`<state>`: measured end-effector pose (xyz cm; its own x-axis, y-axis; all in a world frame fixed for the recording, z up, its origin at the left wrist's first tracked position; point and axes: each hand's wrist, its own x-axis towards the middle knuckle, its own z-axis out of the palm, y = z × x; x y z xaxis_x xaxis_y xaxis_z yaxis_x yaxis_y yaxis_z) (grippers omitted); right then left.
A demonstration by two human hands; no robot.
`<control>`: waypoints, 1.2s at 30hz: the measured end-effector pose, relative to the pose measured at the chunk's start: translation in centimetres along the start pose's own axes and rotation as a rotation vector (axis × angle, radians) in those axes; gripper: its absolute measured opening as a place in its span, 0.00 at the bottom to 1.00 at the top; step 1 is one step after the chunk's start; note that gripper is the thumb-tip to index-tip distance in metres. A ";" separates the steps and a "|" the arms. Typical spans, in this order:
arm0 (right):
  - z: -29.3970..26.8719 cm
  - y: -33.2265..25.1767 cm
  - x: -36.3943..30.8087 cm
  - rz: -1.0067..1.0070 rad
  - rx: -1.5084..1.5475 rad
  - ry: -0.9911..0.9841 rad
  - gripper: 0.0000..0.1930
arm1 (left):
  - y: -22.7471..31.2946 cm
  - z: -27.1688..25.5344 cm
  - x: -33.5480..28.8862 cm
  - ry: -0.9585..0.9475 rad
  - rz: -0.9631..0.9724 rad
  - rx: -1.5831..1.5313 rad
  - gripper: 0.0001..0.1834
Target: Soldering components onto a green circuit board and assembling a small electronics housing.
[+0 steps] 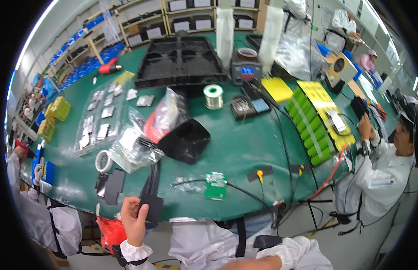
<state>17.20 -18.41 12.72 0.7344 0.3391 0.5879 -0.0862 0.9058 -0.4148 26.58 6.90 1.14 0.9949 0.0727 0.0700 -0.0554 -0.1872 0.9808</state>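
Observation:
My left hand (135, 219) pinches a thin black square sheet (151, 208) between thumb and fingers, just over the table's near edge. Behind that sheet, narrow black strips (151, 180) lie lengthwise on the green table. To their left are dark grey rectangular pads (114, 186) and a white tape roll (103, 161). A green circuit board (215, 186) lies to the right of my left hand, with a black cable (249, 195) beside it. Of my right hand (251, 263), only part near the wrist shows at the lower edge; its fingers are out of sight.
Plastic bags (137, 146) and a black scoop-shaped part (186, 141) occupy the middle. Farther back stand a solder spool (213, 96), a soldering station (246, 69) and a large black tray (182, 63). A green-celled battery pack (310, 123) stands right, near a co-worker (375, 166).

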 end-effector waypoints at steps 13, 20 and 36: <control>-0.1 -2.8 -2.1 0.082 0.162 -0.169 0.11 | -1.0 15.5 0.4 -0.219 -0.034 -0.205 0.17; -4.1 -6.2 -5.4 0.597 -0.104 0.241 0.18 | -1.4 18.1 1.8 -0.035 0.345 0.495 0.25; -15.0 -10.6 -7.6 0.279 -0.894 0.825 0.20 | 1.3 17.3 0.2 -0.260 0.412 0.567 0.25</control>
<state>22.60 -34.44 2.23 0.9954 -0.0618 -0.0730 -0.0570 0.2295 -0.9717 28.16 -10.26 -0.75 0.8948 -0.3334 0.2969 -0.4458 -0.6307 0.6352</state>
